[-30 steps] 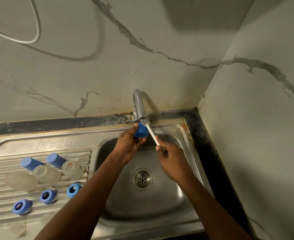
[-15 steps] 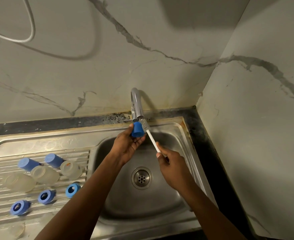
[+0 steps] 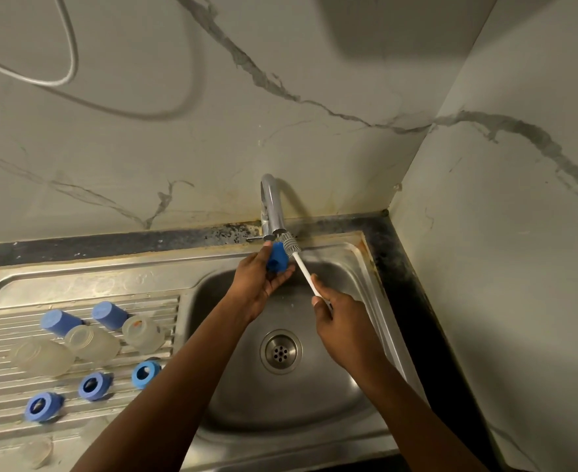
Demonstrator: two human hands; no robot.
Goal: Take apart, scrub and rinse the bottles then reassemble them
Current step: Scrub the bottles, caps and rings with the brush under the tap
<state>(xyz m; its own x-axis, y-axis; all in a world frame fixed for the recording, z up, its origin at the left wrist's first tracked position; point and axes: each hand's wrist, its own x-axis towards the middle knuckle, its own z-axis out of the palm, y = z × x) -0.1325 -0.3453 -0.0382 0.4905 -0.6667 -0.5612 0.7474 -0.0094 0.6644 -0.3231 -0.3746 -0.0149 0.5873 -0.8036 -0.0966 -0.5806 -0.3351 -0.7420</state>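
Observation:
Under the spout of the chrome tap (image 3: pixel 271 206) my left hand (image 3: pixel 258 284) holds a blue bottle cap (image 3: pixel 276 259) between thumb and fingers. My right hand (image 3: pixel 340 327) grips the white handle of a bottle brush (image 3: pixel 303 267); its grey bristle head lies beside the cap, just right of the spout. On the ribbed drainboard (image 3: pixel 4 379) at the left lie three clear bottle bodies (image 3: pixel 91 342), two blue caps (image 3: pixel 108 314) and three blue collar rings (image 3: pixel 144 373).
The steel sink basin (image 3: pixel 246 413) with its round drain (image 3: pixel 280 350) lies below my hands. A marble wall rises behind the tap and another closes in at the right. A grey cable (image 3: pixel 66 76) hangs on the back wall. A clear teat (image 3: pixel 39 449) lies near the drainboard's front.
The brush head has come out from the cap's side and sits higher, next to the spout. My left hand has turned the cap a little so its opening faces down and toward me.

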